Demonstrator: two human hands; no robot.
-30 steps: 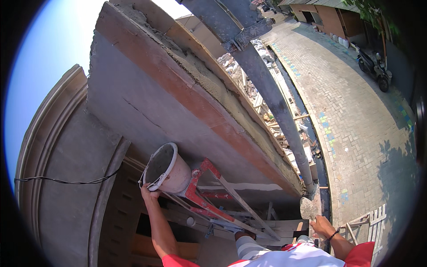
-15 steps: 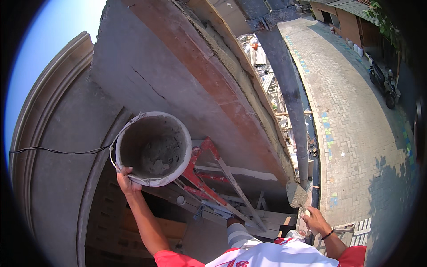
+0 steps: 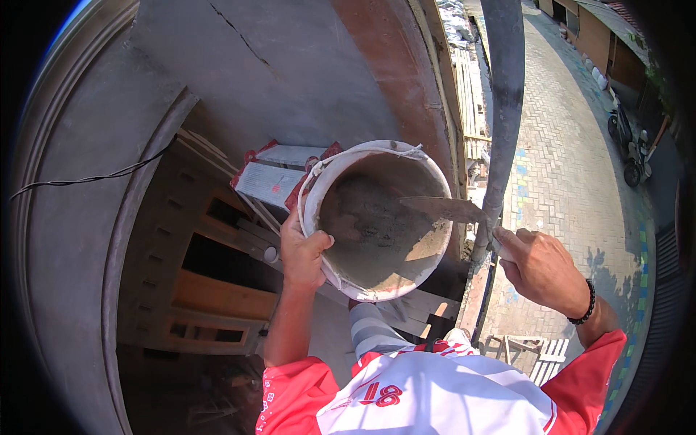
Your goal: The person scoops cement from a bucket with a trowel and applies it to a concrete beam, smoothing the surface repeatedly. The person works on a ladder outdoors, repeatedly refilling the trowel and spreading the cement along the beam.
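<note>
A white bucket (image 3: pixel 439 267) with grey wet mortar (image 3: pixel 373 217) inside is tilted toward me in front of my chest. My left hand (image 3: pixel 303 254) grips its left rim, with the thumb over the edge and the fingers hidden behind the wall. In my right hand (image 3: pixel 544 268) is the pale handle of a trowel (image 3: pixel 449 209). The mortar-smeared blade reaches over the bucket's right rim, its tip above the mortar. The bucket's thin handle lies along the far rim.
A red and silver stepladder (image 3: pixel 272 181) stands behind the bucket. A grey pipe (image 3: pixel 505 109) runs upright on the right, beside a plastered wall (image 3: pixel 290 80). Far below lies a paved lane (image 3: pixel 551 181) with a parked motorbike (image 3: pixel 632 148). A black cable (image 3: pixel 101 177) hangs at left.
The bucket has come right and closer to me in my left hand. My right hand has raised the trowel from beside the pipe's foot to the bucket's mouth. The view has shifted too.
</note>
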